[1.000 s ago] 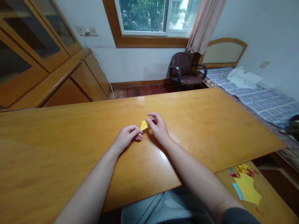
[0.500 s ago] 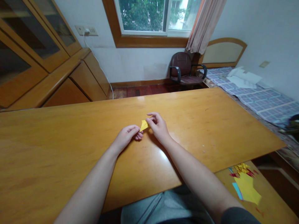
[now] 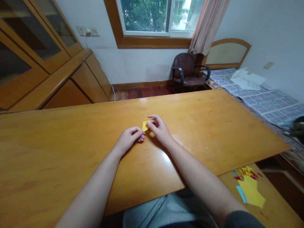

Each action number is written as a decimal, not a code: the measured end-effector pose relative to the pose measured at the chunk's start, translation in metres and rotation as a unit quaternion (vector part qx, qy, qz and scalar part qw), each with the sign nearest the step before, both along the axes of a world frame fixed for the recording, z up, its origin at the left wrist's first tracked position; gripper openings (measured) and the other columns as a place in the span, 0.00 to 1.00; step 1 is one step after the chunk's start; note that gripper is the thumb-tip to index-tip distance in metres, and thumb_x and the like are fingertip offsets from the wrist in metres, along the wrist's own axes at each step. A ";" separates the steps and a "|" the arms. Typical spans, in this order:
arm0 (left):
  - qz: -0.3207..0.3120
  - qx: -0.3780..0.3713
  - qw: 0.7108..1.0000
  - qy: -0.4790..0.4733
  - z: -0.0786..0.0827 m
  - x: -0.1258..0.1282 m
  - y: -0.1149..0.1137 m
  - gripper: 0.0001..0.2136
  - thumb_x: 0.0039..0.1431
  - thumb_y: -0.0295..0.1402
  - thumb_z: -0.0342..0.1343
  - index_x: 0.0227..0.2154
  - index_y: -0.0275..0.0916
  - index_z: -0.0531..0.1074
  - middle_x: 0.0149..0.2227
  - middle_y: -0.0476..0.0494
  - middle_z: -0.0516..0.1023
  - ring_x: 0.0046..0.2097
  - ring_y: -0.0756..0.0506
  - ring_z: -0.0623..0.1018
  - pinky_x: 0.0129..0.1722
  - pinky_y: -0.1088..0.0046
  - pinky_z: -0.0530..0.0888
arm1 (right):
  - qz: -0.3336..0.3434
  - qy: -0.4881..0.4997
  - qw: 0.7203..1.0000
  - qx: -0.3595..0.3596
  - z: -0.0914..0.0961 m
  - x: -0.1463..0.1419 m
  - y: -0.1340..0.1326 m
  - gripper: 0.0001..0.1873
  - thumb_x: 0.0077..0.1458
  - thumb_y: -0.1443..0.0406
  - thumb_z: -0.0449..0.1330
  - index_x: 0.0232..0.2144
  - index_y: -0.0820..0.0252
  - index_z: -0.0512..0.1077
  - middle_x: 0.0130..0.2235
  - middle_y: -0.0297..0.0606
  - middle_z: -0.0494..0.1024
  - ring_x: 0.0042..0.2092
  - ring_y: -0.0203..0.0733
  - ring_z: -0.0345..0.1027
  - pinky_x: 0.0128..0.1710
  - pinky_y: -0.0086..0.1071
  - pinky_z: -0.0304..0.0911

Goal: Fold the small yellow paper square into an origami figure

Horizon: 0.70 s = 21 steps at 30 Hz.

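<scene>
A small folded piece of yellow paper [image 3: 145, 126] is held between my two hands, just above the wooden table [image 3: 71, 152]. My left hand [image 3: 130, 137] pinches its lower left corner between thumb and fingers. From the right, my right hand [image 3: 159, 128] grips the paper with thumb and fingertips, its index finger bent over the top. My right fingers cover part of the paper, so its full shape is hidden.
At the lower right, a lower surface holds yellow paper sheets [image 3: 252, 191], a blue sheet [image 3: 241, 193] and a pile of yellow and red folded pieces [image 3: 245, 172]. Beyond the table stand a brown armchair [image 3: 186, 68], a bed [image 3: 261, 95] and a wooden cabinet [image 3: 64, 91].
My right hand has shifted slightly left, toward my left hand. The yellow paper has turned a little, and less of its pointed lower end shows.
</scene>
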<state>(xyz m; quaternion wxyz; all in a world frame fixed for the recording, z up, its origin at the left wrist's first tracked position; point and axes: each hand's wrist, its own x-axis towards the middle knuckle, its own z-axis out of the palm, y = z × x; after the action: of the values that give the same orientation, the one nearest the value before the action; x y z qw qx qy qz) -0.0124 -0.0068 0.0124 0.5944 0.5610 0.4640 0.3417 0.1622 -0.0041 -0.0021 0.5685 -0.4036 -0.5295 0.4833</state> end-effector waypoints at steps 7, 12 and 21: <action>0.016 0.004 1.000 -0.009 0.005 0.001 -0.001 0.14 0.51 0.44 0.61 0.27 0.35 0.74 0.26 0.44 0.78 0.27 0.49 0.74 0.30 0.73 0.70 | 0.084 0.057 0.994 -0.037 0.000 -0.004 0.000 0.28 0.47 0.64 0.65 0.51 0.55 0.63 0.30 0.28 0.70 0.31 0.34 0.65 0.33 0.29 0.60; 0.020 0.006 1.000 0.001 0.003 0.001 -0.001 0.15 0.51 0.44 0.62 0.27 0.35 0.74 0.26 0.45 0.78 0.27 0.49 0.74 0.30 0.73 0.70 | 0.069 0.064 0.994 -0.051 -0.001 -0.002 0.001 0.28 0.47 0.64 0.65 0.51 0.55 0.63 0.27 0.25 0.67 0.28 0.33 0.63 0.32 0.29 0.60; -0.009 -0.002 1.000 -0.007 0.003 0.000 0.000 0.16 0.53 0.46 0.58 0.29 0.35 0.75 0.27 0.42 0.79 0.27 0.48 0.76 0.30 0.72 0.72 | 0.055 0.055 0.996 -0.046 0.001 -0.001 0.001 0.27 0.47 0.61 0.65 0.50 0.55 0.64 0.27 0.25 0.66 0.28 0.32 0.62 0.31 0.29 0.60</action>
<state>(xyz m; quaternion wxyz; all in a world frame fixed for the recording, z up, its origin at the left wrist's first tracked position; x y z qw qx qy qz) -0.0121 -0.0071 0.0151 0.6020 0.5614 0.4552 0.3395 0.1611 -0.0033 -0.0007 0.5498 -0.3723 -0.4958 0.5597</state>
